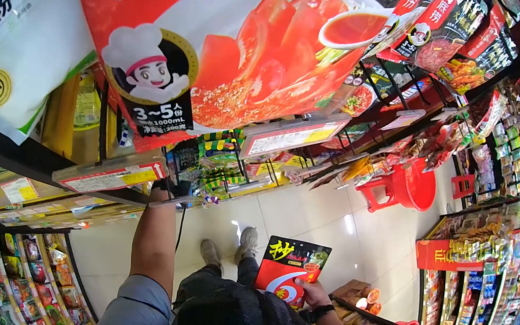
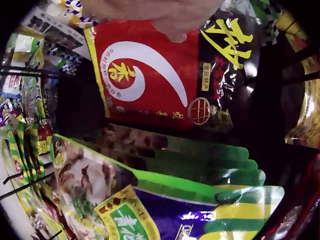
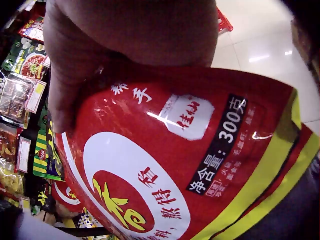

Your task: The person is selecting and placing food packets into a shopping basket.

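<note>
My right hand grips a red and black seasoning packet by its edge, in front of the body. In the right wrist view, this packet is seen up close, bulging, with a large white swirl, a yellow-striped end and "300克" printed on it. Shelves hide my left hand in the head view. At the top of the left wrist view, my left hand pinches a similar red and black packet, its thumb over the near face. Below that packet stands a row of green-edged packets.
Large hanging packets, one with tomatoes and one of corn starch, loom close overhead. A price-tag rail runs above the left forearm. On the tiled floor stands a red plastic stool. Stocked racks stand behind.
</note>
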Available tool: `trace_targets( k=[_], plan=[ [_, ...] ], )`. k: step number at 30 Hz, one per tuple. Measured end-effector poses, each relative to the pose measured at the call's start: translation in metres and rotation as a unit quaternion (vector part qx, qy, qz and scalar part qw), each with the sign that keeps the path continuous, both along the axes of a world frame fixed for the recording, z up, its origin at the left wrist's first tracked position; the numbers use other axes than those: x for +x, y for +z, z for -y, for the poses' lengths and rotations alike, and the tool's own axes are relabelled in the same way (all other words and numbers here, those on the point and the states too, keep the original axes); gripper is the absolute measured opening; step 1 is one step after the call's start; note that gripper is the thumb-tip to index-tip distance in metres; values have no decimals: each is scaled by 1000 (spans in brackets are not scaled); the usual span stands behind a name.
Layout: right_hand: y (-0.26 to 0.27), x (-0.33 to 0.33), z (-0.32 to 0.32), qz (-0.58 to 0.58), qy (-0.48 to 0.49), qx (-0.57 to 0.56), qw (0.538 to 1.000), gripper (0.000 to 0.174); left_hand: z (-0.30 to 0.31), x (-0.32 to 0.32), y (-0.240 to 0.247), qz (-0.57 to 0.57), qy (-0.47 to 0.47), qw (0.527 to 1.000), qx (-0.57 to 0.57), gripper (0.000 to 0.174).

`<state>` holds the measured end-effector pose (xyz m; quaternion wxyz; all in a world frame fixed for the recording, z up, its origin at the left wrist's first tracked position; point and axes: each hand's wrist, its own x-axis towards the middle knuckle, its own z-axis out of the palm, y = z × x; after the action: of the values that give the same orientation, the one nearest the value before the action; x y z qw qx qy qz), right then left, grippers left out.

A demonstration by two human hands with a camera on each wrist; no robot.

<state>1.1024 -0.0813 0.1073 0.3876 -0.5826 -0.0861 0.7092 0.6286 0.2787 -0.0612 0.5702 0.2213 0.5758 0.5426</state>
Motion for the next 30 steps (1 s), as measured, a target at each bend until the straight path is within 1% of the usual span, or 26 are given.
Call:
trace_targets(
  k=[1,5,6,7,8,10,11,12,14,15,16,18,19,22,23,24,26,27,28,30],
  plan=[
    [0,2,-1,4,1,-2,1000,48,9,4,-7,6,-8,1000,-5,43],
    [3,-1,-16,-6,25,11,1000,48,82,36,-25,14,-40,999,-17,45],
    [7,-4,-23,-17,36,25,999,49,82,31,-24,14,-49,998,-19,45],
    [3,-7,-29,-27,34,44,998,47,108,41,-3,-37,-90,995,-35,47],
    [2,-11,-36,-31,30,60,997,48,146,59,29,-88,-129,986,-50,49],
    [3,-21,-52,-37,51,60,996,48,190,73,81,-27,-228,971,-65,44],
    [-1,-26,-59,-47,58,70,995,49,205,79,93,16,-266,961,-74,40],
    [-2,-31,-68,-45,74,55,995,49,216,83,104,59,-303,947,-84,36],
    [2,-51,-86,-100,66,94,988,49,227,87,127,126,-402,906,-43,41],
    [3,-59,-92,-111,65,90,988,50,228,91,144,147,-430,890,-30,41],
    [1,-66,-99,-134,77,98,983,52,229,94,147,142,-424,894,-30,41],
    [6,-81,-107,-165,83,104,977,50,227,99,158,193,-453,870,4,42],
    [6,-87,-109,-167,85,106,976,50,229,100,164,180,-435,882,-32,42],
    [4,-100,-110,-175,100,102,974,50,217,110,204,182,-449,873,-57,42],
    [2,-103,-109,-178,97,100,974,51,217,110,206,175,-457,870,-56,48],
    [2,-104,-108,-180,93,99,974,52,217,109,208,172,-460,869,-53,48],
    [2,-105,-103,-170,88,100,977,53,224,106,210,155,-456,876,-27,58],
    [6,-105,-101,-172,92,107,975,52,226,108,201,240,-441,864,-33,69],
    [9,-106,-99,-173,96,114,973,51,229,107,191,239,-445,862,-34,69],
    [6,-105,-93,-162,97,128,974,52,231,108,201,299,-401,860,-100,74]
  ],
)
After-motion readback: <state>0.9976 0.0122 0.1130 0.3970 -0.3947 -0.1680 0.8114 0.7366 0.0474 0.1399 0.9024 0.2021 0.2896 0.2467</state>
